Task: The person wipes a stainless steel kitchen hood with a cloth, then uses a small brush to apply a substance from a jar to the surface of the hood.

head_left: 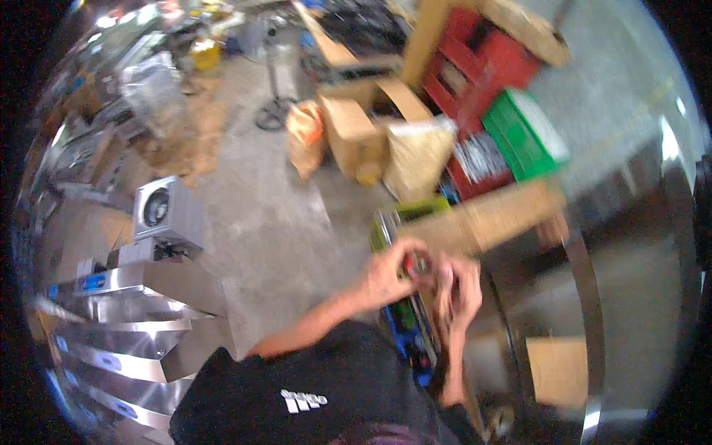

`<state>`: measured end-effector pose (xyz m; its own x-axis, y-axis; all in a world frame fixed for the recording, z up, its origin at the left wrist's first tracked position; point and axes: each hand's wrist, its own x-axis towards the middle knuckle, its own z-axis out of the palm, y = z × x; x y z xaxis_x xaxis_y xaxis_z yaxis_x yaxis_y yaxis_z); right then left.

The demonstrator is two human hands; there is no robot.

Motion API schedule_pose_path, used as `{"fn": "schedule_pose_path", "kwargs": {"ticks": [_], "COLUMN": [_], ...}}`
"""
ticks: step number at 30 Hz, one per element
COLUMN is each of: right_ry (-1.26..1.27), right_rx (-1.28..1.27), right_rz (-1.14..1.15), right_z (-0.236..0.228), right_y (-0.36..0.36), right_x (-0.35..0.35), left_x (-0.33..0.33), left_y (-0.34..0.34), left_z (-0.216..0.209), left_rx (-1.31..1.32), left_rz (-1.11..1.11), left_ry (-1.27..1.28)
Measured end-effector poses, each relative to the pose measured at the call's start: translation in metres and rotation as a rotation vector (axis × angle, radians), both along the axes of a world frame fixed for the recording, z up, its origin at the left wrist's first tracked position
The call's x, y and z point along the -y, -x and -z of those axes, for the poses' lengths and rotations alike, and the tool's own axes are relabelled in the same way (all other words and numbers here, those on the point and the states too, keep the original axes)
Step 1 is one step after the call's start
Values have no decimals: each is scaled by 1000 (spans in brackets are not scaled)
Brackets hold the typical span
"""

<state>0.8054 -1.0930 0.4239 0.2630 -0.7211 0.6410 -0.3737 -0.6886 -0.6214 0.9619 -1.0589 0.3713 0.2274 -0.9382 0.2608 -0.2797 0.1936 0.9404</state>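
Both your left hand (pixel 387 276) and right hand (pixel 458 291) close around a small red part (pixel 412 265) between them; it looks light and rigid, so pinch its sides.

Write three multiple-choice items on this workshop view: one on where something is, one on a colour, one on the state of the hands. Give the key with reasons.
1. Where is the green crate?
A. right of the red crates
B. on the shiny sheet-metal parts
C. in the hands

2. What colour is the small thing between the hands?
A. yellow
B. red and dark
C. white

3. How are the left hand and right hand?
A. far apart
B. flat on the floor
C. close together, both at the small thing

Key: 1 A, the green crate sits at the red stack's right. 2 B, red shows between the fingers. 3 C, both hands meet around it, though blur hides the grip.
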Motion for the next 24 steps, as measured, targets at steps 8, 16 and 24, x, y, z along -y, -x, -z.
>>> {"fn": "schedule_pose_path", "kwargs": {"ticks": [8,16,24], "right_ry": [22,-63,-60], "right_rx": [193,285,264], "right_rz": [114,176,278], "right_z": [-28,-10,-20], "right_y": [64,90,67], "right_x": [11,7,7], "left_x": [23,29,38], "left_y": [55,72,46], "left_z": [-32,-45,-49], "left_rx": [-7,-28,-24], "left_rz": [76,154,190], "left_ry": [217,169,206]}}
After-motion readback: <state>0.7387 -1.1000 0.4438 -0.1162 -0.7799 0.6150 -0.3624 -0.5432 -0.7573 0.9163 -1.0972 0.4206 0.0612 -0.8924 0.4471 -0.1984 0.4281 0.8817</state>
